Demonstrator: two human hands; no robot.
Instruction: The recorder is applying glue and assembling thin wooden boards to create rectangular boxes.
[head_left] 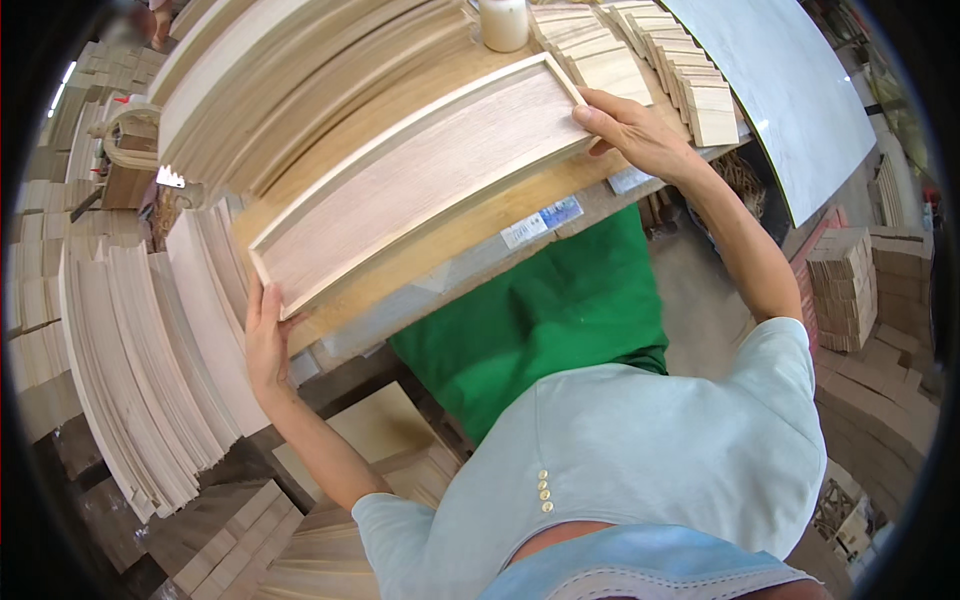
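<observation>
A long, shallow wooden tray (pixel 425 170) with thin raised edges lies tilted across my view, just over the wooden workbench (pixel 470 222). Its left end is gripped by my left hand (pixel 266 340), fingers along the outer side. At the far right corner my right hand (pixel 632 130) holds the other end, thumb on the rim and fingers curled beneath. The inside of the tray shows a plain pale wood bottom. Whether its underside touches the bench is hidden.
Behind the tray rise stacked wooden boards (pixel 300 90). A white jar (pixel 503 24) stands by small wood strips (pixel 690 75) at the back right. More upright panels (pixel 140 370) fill the left side. A pale sheet (pixel 790 90) slants at the right, above stacked wood blocks (pixel 842 290).
</observation>
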